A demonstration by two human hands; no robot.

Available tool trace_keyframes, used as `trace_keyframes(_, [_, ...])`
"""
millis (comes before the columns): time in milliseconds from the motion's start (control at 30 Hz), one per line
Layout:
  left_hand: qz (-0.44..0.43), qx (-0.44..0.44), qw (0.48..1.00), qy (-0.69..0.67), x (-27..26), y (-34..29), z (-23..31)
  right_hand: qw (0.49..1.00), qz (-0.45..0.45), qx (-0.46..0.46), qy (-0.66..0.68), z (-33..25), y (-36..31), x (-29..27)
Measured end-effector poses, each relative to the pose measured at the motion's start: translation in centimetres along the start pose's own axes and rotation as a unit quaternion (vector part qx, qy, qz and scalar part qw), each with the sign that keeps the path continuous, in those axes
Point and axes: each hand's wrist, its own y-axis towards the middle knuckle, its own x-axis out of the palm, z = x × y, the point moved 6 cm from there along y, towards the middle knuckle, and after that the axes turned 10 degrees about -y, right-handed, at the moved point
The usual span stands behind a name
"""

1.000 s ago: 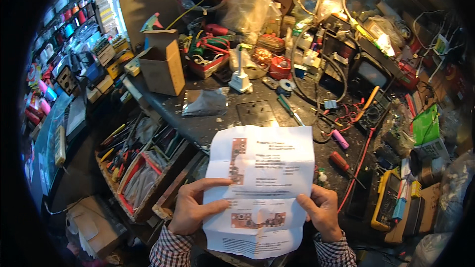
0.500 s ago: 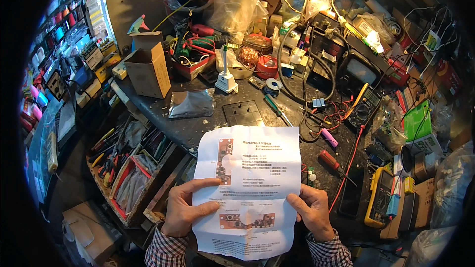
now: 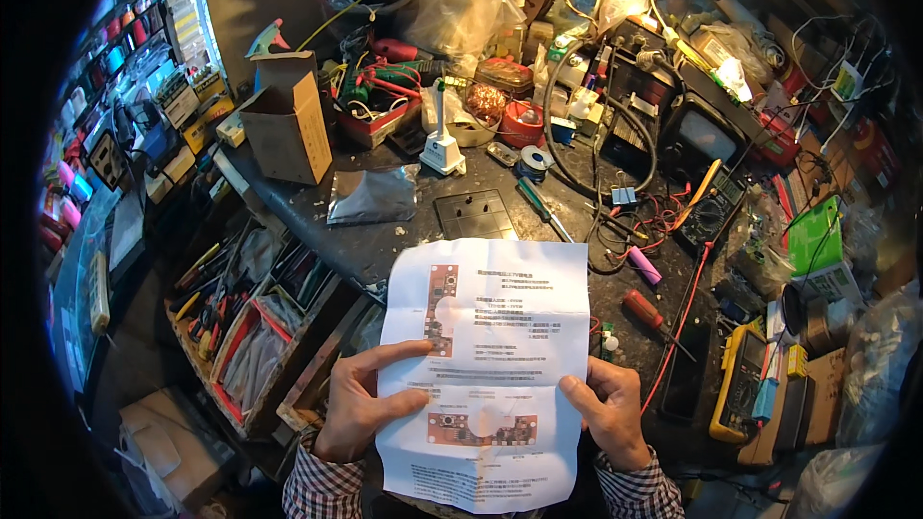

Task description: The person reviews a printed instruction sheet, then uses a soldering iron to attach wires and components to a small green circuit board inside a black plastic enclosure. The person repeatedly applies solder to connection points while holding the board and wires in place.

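A creased white instruction sheet [image 3: 519,375] with printed text and two pictures of a reddish circuit board is held up over the near edge of the bench. My left hand [image 3: 361,399] grips its left edge, with the thumb and index finger lying across the front. On the right edge, my right hand [image 3: 611,408] pinches the paper, thumb in front and the other fingers behind. Just beyond the sheet's top lie a flat dark plastic panel [image 3: 474,216] and a silvery bag [image 3: 373,195]. The sheet hides the bench below it.
Left stands an open cardboard box [image 3: 288,125]; below it is a drawer of hand tools [image 3: 221,327]. A white stand [image 3: 441,149], a green screwdriver [image 3: 545,210], a red screwdriver [image 3: 654,317] and a yellow multimeter [image 3: 738,384] lie about the bench, with a looped black cable [image 3: 550,125] behind.
The sheet has shifted very slightly to the right within the view. Both hands keep the same hold on it.
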Motion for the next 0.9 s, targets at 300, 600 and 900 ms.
trace_keyframes(300, [-0.019,-0.008,0.999,0.031,-0.22,0.06,0.11,0.999,0.038,-0.017,0.016,-0.08,0.14,0.18])
trace_keyframes(600, [-0.017,0.000,0.999,0.034,-0.12,0.11,0.17,0.998,0.051,-0.014,0.022,0.21,0.05,0.10])
trace_keyframes(900, [-0.016,-0.003,0.999,0.034,-0.09,0.07,0.25,0.998,0.048,-0.016,0.024,0.11,0.05,0.13])
